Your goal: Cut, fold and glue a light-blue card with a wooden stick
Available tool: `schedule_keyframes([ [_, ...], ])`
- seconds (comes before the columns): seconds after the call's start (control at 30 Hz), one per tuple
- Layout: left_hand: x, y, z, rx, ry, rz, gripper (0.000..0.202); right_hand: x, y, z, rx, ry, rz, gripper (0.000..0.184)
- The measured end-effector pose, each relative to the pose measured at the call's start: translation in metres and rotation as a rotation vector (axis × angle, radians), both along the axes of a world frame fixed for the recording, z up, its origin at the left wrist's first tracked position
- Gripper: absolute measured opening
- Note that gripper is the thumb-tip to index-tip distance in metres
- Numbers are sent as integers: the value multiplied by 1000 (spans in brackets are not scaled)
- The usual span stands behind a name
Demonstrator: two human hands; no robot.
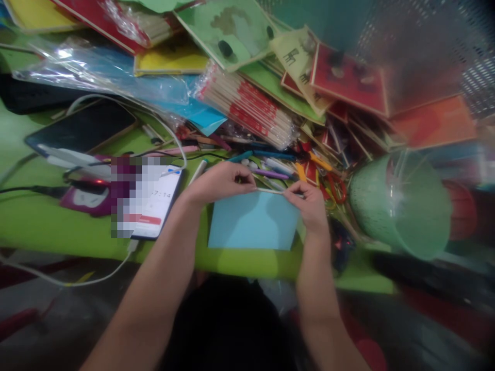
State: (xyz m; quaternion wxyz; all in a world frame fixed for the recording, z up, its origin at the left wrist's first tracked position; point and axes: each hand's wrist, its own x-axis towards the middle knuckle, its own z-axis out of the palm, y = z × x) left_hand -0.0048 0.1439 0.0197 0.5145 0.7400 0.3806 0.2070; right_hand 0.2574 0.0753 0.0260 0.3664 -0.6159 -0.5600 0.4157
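Note:
A sheet of light blue paper (251,221) lies on the green table in front of me. Along its far edge runs a thin pale stick (270,191), pinched at both ends. My left hand (228,180) is closed on the stick's left part, thumb and forefinger pressed together. At the paper's upper right corner, my right hand (309,201) pinches the other end. Whether the stick is fixed to the paper, I cannot tell. Just beyond my hands lie several pens and markers (274,174).
A lit phone (154,206) on a cable lies left, beside a purple power strip (88,198) and a dark phone (83,126). Bundled wooden chopsticks (247,108) and decorated cards (228,31) fill the back. Red-handled scissors (336,188) and a green bucket (402,206) stand right.

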Motion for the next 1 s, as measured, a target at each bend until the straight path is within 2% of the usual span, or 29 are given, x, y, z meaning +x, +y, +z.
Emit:
schedule_keyframes([
  [0.33, -3, -1, 1, 20, 16, 32, 25, 4, 2, -3, 27, 72, -50, 30],
  [0.5, -3, 0, 0, 38, 38, 90, 30, 6, 2, -5, 14, 63, -48, 31],
  [0.63, 1, -12, 8, 34, 66, 150, 28, 9, 3, -9, -32, 147, -103, 33],
  [0.73, -4, -42, 17, 34, 87, 178, 25, 11, 3, -10, 11, 207, -126, 34],
  [0.83, -17, -90, 21, -89, 135, 251, 28, 11, 2, -10, 20, 234, -111, 32],
  [0.93, -29, -140, 15, -204, 192, 392, 31, 9, 1, -12, 5, 211, -106, 30],
  [1.0, -32, -166, 12, -220, 232, 533, 30, 6, 1, -13, 3, 204, -89, 30],
])
